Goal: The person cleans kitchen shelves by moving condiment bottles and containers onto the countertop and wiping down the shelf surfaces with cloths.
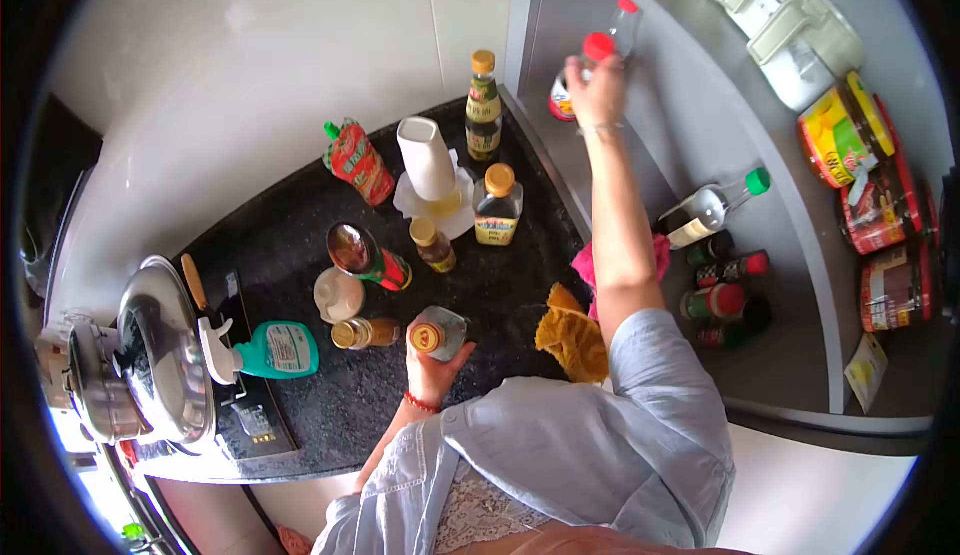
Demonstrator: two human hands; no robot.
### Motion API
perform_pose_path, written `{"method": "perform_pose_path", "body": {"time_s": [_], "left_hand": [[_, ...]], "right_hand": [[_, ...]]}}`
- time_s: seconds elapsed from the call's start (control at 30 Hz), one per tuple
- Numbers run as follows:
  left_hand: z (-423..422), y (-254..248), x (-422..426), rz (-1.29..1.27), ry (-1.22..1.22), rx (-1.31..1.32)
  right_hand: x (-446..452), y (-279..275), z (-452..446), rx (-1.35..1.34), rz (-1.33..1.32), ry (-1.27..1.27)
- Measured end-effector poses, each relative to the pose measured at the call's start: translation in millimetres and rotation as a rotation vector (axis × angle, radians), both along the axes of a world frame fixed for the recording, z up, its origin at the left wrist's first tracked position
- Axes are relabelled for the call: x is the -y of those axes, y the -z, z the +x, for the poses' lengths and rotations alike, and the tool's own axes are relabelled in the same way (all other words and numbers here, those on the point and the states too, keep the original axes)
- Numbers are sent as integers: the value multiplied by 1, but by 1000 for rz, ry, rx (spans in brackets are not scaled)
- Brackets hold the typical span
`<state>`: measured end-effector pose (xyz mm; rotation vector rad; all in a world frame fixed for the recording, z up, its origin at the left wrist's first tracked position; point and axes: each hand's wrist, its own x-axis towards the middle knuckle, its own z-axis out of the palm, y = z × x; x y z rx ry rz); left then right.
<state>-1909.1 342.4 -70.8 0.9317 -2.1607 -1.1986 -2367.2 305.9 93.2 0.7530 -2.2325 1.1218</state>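
Note:
My left hand (431,370) is wrapped round a clear glass bottle (450,326) with a gold cap, low over the near part of the dark counter. At the corner shelf, my right hand (597,95) grips a red-capped bottle (560,103) whose label is partly covered by my fingers. Just behind it stands another clear bottle (624,27) with a red cap. Beside my left hand are a small gold-capped jar (366,333), a dark jar with a green and red label (370,257) and a small brown bottle (433,245).
A gold-capped squarish bottle (498,217), a tall sauce bottle (484,110), a white container (427,160) and a red pouch (360,165) stand farther back. A teal spray bottle (280,350) and pots (165,355) are left. A brown cloth (573,335) lies right; several bottles rest on the shelf.

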Motion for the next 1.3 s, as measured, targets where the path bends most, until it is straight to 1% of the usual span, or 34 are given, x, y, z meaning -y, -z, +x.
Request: {"method": "perform_pose_path", "body": {"time_s": [0.03, 0.1, 0.17, 0.23, 0.27, 0.3, 0.37, 0.43, 0.5, 0.53, 0.67, 0.77, 0.8, 0.83, 0.9, 0.97, 1.0, 1.03, 1.1, 1.17, 1.2, 1.23, 1.27, 1.3], "left_hand": [[0, 0, -1, 14, -15, -1], [-3, 0, -3, 41, -41, -9], [-5, -8, -3, 79, -47, -23], [-8, -10, 2, 68, -51, -61], [-13, -27, 0, -56, -99, -99], [-14, -33, 0, -51, -102, -112], [-15, -40, -2, -40, -93, -144], [-10, -36, -2, 22, -35, -157], [-2, -27, -3, 76, 2, -193], [1, -25, -7, 225, 34, -305], [27, -21, -16, 146, 38, -52], [38, -23, -20, 70, 33, 71], [41, -20, -20, 31, 14, 68], [42, -28, -21, 82, -1, 110], [52, -13, -15, -51, 44, 193], [56, -13, -11, -101, 80, 260], [57, -13, -9, -126, 93, 293], [58, -13, -7, -140, 91, 297], [59, -12, -4, -163, 81, 312], [59, -11, -4, -141, 47, 340], [60, -9, -4, -135, 29, 354], [59, -8, -6, -129, 9, 367], [58, -11, -9, -191, -39, 354], [58, -13, -10, -160, -43, 387]], "right_hand": [[-22, -10, 24, 8, -89, -22], [-66, -21, 69, -134, -186, 89], [-116, -32, 121, 76, -223, 19], [-148, -32, 167, 259, -162, -135], [-154, -19, 184, 312, -144, -263], [-155, 0, 201, 361, -124, -389], [-143, 22, 240, 411, -175, -621], [-138, 32, 264, 305, 32, -636], [-128, 45, 282, 278, -23, -646], [-124, 49, 287, 257, -17, -634], [-123, 55, 297, 233, 9, -647], [-123, 59, 297, 221, 8, -652], [-123, 60, 298, 216, 9, -646], [-124, 61, 298, 209, 8, -641], [-129, 65, 298, 241, 31, -672], [-138, 59, 293, 314, 86, -761], [-142, 62, 284, 332, 126, -879], [-149, 57, 270, 267, 99, -1040], [-161, 20, 233, 321, 538, -873], [-144, -30, 185, 586, 475, -523], [-125, -26, 149, 557, 288, -337], [-99, -33, 104, 513, 258, -166], [-68, -15, 55, 155, -2, -49], [-42, -16, 11, 203, -17, 32]]}}
